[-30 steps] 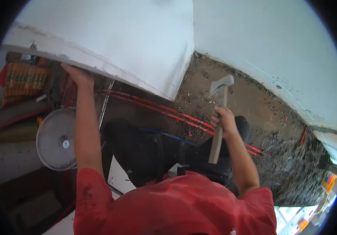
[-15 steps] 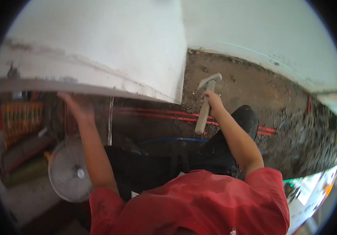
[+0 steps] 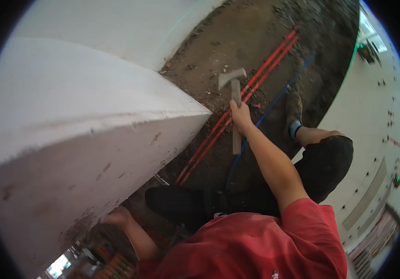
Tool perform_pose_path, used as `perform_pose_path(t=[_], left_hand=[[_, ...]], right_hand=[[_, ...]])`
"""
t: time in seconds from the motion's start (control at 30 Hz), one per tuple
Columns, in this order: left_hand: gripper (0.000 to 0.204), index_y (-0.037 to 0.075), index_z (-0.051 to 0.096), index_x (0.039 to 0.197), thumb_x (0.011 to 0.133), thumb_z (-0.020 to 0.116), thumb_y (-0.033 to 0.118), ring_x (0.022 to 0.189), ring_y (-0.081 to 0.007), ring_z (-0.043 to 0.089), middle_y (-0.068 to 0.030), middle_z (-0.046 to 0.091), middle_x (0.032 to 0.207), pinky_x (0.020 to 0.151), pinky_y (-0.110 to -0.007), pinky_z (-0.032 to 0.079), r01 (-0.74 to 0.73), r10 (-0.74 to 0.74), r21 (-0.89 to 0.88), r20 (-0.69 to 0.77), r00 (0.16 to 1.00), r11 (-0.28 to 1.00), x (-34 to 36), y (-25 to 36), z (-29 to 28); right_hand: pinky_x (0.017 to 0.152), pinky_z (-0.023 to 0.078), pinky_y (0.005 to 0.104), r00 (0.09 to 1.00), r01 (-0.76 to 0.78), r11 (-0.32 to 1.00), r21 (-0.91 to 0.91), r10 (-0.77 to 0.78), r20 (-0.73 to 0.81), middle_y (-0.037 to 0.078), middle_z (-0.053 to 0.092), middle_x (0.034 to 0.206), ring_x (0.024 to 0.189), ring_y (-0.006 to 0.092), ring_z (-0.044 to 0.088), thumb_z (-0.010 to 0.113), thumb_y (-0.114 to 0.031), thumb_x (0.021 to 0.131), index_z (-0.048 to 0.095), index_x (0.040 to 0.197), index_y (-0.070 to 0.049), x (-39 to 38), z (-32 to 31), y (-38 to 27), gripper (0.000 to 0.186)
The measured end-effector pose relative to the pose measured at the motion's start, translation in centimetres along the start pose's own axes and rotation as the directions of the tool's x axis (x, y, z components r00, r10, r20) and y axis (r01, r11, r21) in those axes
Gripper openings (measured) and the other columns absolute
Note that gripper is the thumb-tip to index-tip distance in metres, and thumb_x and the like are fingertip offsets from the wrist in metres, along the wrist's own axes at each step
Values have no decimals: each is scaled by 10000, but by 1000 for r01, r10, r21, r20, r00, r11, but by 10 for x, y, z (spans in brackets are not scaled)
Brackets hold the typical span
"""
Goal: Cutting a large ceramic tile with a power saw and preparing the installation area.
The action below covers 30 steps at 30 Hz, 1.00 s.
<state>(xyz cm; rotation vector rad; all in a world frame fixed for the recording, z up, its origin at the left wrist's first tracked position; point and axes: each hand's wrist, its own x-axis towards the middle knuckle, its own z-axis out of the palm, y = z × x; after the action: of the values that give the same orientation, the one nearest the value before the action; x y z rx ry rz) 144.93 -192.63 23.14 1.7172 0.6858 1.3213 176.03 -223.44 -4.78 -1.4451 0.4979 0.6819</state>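
A hammer [image 3: 235, 88] with a wide, blade-like head and a pale, dusty handle is upright in my right hand [image 3: 241, 116]. My fingers wrap round the handle a little below the head, and the handle's lower end sticks out beneath. My left hand [image 3: 118, 216] is low at the left, against the lower edge of the white wall [image 3: 93, 167]. Its fingers seem stretched along the wall, partly blurred, and I see nothing held in them.
Two red pipes [image 3: 261, 74] and a blue pipe [image 3: 274, 103] run across the rough dirt floor [image 3: 237, 28]. The wall's corner [image 3: 209, 113] juts out left of the hammer. My bent leg and shoe [image 3: 294, 109] are at the right, with a pale wall [image 3: 372, 139] beyond.
The view has turned, so the wall corner and pipes now slant differently. My left hand has moved lower along the wall. The hammer stays in my right hand, now held more upright.
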Motion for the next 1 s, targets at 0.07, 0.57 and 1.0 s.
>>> perform_pose_path(t=[0.07,0.57,1.0], left_hand=[[943,83,133,1619,974,385,722,1521,-332,208,-143,145,1676,1254,-497,167,-57,64,-67,98,993,996,5,-14,-9],[900,100,199,1610,968,460,674,1510,-372,213,-123,178,1673,1242,-540,180,-154,197,-325,105,975,933,8,9,38],[835,157,321,1582,927,596,596,1490,-358,260,-88,248,1660,1228,-559,183,-47,64,-488,17,998,871,14,-6,27]], right_hand=[[469,485,350,993,32,995,-96,-43,-114,40,549,678,514,170,541,604,-377,994,564,999,-76,-36,-25,42,304],[415,417,296,656,627,770,120,-437,-615,10,538,616,416,130,490,469,-338,1079,490,826,-105,-169,-35,-26,345],[399,410,305,804,503,845,180,-382,-456,2,501,578,436,122,499,571,-344,1038,512,872,-89,-140,-95,-18,310]])
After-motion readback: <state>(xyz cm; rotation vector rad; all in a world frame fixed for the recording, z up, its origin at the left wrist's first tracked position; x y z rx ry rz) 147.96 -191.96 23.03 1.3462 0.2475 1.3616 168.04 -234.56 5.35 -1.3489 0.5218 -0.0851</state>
